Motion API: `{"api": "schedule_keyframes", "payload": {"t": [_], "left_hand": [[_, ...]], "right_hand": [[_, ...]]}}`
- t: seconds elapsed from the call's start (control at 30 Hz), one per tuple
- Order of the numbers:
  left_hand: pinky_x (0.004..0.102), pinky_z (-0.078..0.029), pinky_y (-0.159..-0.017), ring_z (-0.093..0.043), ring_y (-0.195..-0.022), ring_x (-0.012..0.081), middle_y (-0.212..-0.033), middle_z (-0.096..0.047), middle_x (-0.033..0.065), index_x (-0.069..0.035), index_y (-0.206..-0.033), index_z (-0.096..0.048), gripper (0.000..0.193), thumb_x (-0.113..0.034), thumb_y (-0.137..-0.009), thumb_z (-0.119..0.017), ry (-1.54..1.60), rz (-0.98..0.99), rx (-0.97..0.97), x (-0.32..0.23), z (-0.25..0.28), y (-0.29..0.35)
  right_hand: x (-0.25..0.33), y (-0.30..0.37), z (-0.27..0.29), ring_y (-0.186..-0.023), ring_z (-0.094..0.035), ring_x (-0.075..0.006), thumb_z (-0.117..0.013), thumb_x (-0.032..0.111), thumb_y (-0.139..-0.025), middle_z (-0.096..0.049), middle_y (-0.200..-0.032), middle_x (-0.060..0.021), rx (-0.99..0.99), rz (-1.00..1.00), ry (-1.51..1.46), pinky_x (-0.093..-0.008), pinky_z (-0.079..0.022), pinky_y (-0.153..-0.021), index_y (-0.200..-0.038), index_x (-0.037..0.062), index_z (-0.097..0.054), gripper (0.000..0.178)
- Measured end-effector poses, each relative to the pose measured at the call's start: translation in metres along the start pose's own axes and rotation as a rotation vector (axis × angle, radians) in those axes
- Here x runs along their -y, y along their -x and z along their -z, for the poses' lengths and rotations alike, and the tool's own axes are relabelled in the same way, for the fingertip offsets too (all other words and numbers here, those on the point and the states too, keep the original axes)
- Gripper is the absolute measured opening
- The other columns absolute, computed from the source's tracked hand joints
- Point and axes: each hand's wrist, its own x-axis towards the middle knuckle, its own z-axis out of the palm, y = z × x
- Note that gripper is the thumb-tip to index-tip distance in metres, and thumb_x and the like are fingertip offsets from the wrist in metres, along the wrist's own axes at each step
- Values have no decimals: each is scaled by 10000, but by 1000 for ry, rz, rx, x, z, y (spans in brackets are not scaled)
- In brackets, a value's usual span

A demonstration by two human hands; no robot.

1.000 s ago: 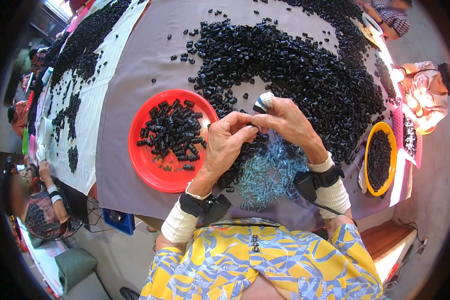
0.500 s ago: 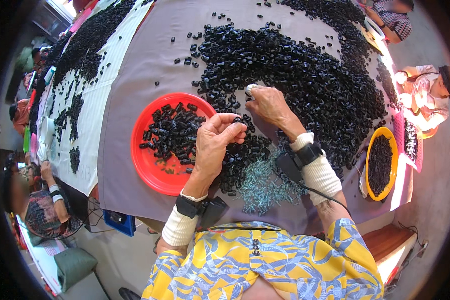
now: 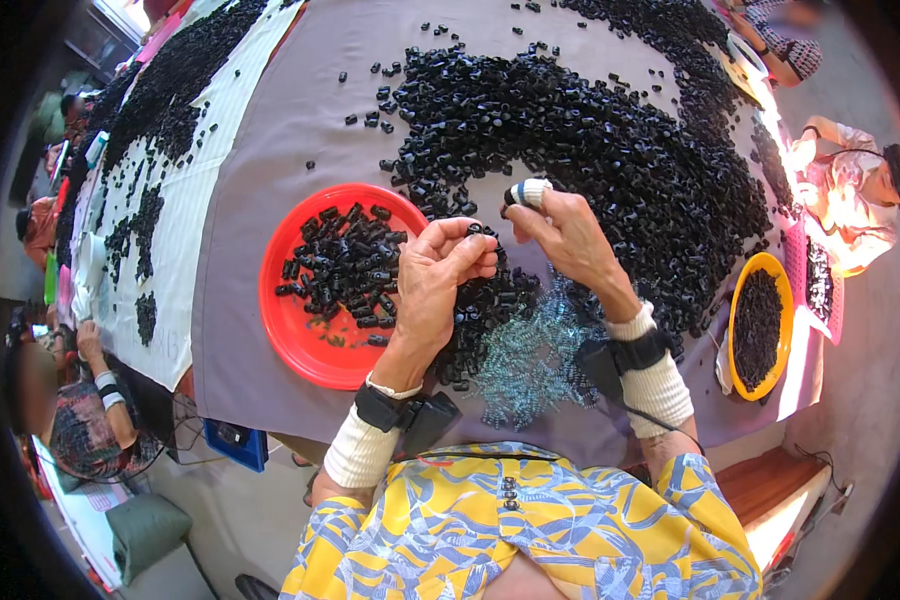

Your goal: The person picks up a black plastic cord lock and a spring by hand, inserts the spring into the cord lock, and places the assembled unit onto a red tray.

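My left hand [image 3: 432,280] is closed, thumb and fingertips pinching a small black plastic part [image 3: 478,232] beside the red basin's right rim. Just right of it, my right hand [image 3: 575,235] is curled with its fingertips together. A white wrap covers one finger, and a dark spot shows at the tips; what they hold is hidden. The red basin [image 3: 315,370] holds several similar black tubular parts [image 3: 340,255]. Below my hands lies a heap of small clear bluish springs [image 3: 530,360], with more black parts next to it. A large pile of small black pieces [image 3: 570,125] spreads beyond my hands.
A yellow basin [image 3: 788,335] of thin black pieces stands at the right table edge, with a pink basket [image 3: 798,250] behind it. A white cloth [image 3: 185,290] with more black parts covers the left table. Other people sit on both sides. Cables run from my wrist straps.
My right hand has drawn back toward me and slightly right, away from the pile, its fingers now curled inward. My left hand keeps its pinch in nearly the same spot.
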Motion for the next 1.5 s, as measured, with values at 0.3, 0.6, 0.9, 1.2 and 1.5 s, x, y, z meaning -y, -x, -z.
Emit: {"api": "schedule_keyframes", "payload": {"t": [0.3, 0.6, 0.9, 1.2, 1.5], "left_hand": [[275, -556, -705, -652, -766, 151, -879, -648, 94, 26, -1071, -545, 202, -50, -889, -589, 41, -23, 44, 8, -23, 1], [267, -553, -698, -650, -763, 144, -886, -651, 92, 27, -1068, -559, 197, -58, -892, -590, -66, -40, 89, 10, -29, 7], [224, -538, -687, -631, -736, 103, -888, -662, 73, 28, -1084, -607, 228, -79, -883, -624, -45, -29, 120, 7, -34, 9], [262, -546, -705, -644, -751, 136, -912, -673, 107, 52, -1117, -600, 258, -56, -883, -613, -139, -34, 126, 9, -32, 10], [229, -527, -678, -631, -719, 108, -857, -677, 79, 42, -1083, -631, 232, -56, -873, -629, -242, -75, 141, 11, -31, 7]], "right_hand": [[3, 30, -6, -657, -554, -347, -561, 113, -864, -565, -713, -167, -195, 249, 188, -400, -435, -587, -796, -2, -556, 134], [17, 38, 18, -691, -559, -350, -571, 110, -838, -555, -711, -160, -30, 177, 140, -416, -436, -614, -764, 4, -552, 131], [19, 43, 20, -733, -569, -331, -617, 95, -802, -602, -765, -140, -259, 269, 212, -395, -450, -670, -823, -1, -599, 100], [21, 41, 20, -725, -565, -293, -664, 67, -758, -589, -752, -111, -223, 415, 440, -376, -425, -750, -826, 11, -592, 114], [13, 43, 17, -742, -560, -295, -656, 62, -758, -580, -759, -131, -193, 492, 456, -401, -416, -774, -831, -3, -581, 123]]}}
